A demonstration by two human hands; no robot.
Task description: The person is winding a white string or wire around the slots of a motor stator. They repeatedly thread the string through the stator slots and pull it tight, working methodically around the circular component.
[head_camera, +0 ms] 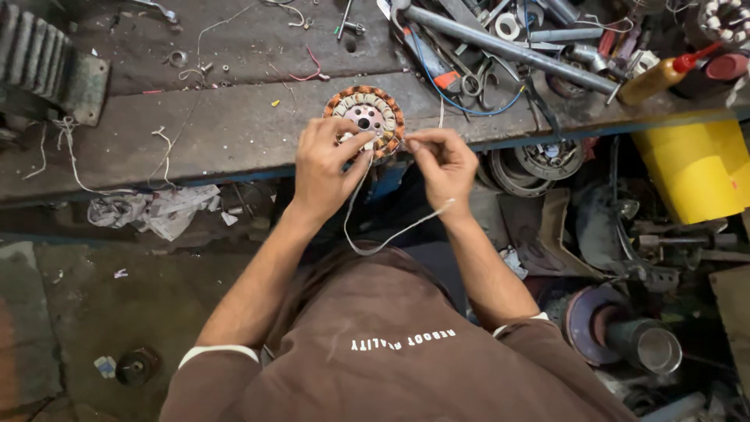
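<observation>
A long, grimy workbench [195, 141] runs across the view, and its near edge serves as the working ledge, so whatever sits there is within easy reach of a person seated just below it. The far right of the bench is heaped with metal pipes [500, 47], pliers and loose wire, pushed back so the front strip is open. A yellow container [699, 168] stands on the floor at the right, among old motor parts. At the bench edge lies a round stator [365, 117] with copper-coloured windings, flat on its face so the coils point upward and can be worked from above. The left hand [324, 168] rests on its near rim, fingers curled and pinching a white cord [375, 234] against the winding, seemingly to steady both. The right hand [444, 164] pinches the same cord just beside the stator, and the slack hangs in a loop below the bench.
</observation>
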